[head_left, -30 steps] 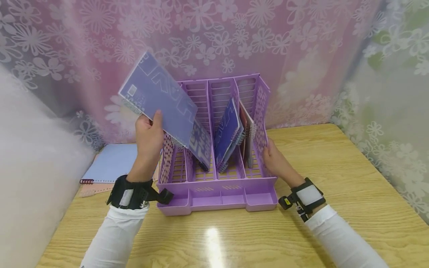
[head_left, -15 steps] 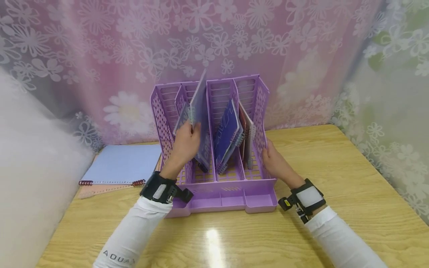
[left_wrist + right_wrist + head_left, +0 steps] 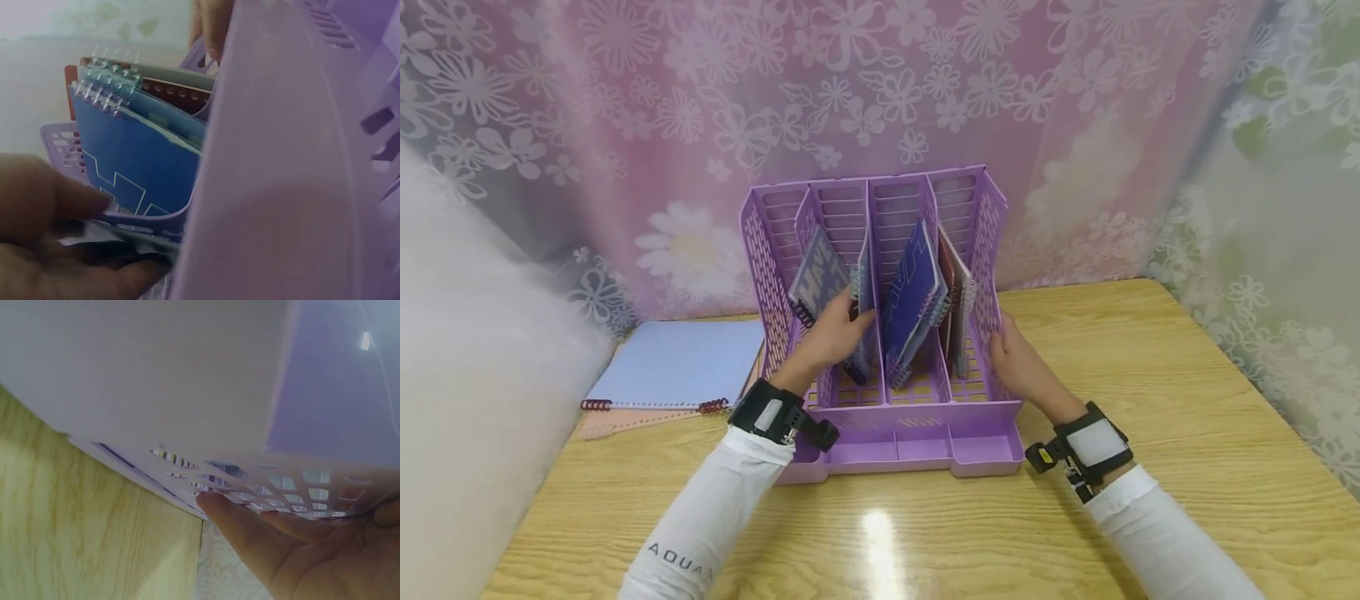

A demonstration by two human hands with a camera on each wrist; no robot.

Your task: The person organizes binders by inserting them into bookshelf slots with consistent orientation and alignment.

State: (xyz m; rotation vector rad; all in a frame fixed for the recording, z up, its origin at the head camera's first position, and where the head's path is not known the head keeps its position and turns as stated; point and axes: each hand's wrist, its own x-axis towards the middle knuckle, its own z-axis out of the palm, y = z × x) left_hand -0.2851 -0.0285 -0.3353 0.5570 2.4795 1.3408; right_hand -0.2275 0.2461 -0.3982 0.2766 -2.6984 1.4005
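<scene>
A purple file rack (image 3: 891,417) with upright compartments stands on the table. My left hand (image 3: 835,333) reaches into the second compartment from the left and pinches a spiral notebook (image 3: 865,283), upright along the divider. Another spiral notebook (image 3: 822,271) with large pale letters leans left in that compartment. My right hand (image 3: 1018,367) grips the rack's right side wall; in the right wrist view the thumb lies against the perforated wall (image 3: 294,487). The third compartment holds blue spiral notebooks (image 3: 912,300), and the rightmost holds brown and grey notebooks (image 3: 955,308). The left fingertips are blurred in the left wrist view.
On the table's left lie a light blue spiral notebook (image 3: 673,358) and a peach one (image 3: 602,423) under it. Along the rack's front runs a low divided tray (image 3: 922,450). A floral curtain (image 3: 700,125) hangs behind the table.
My left hand has swung the notebook from the upper left into the second compartment and lowered it against the divider. The lettered notebook there now leans left. My right hand stays in place.
</scene>
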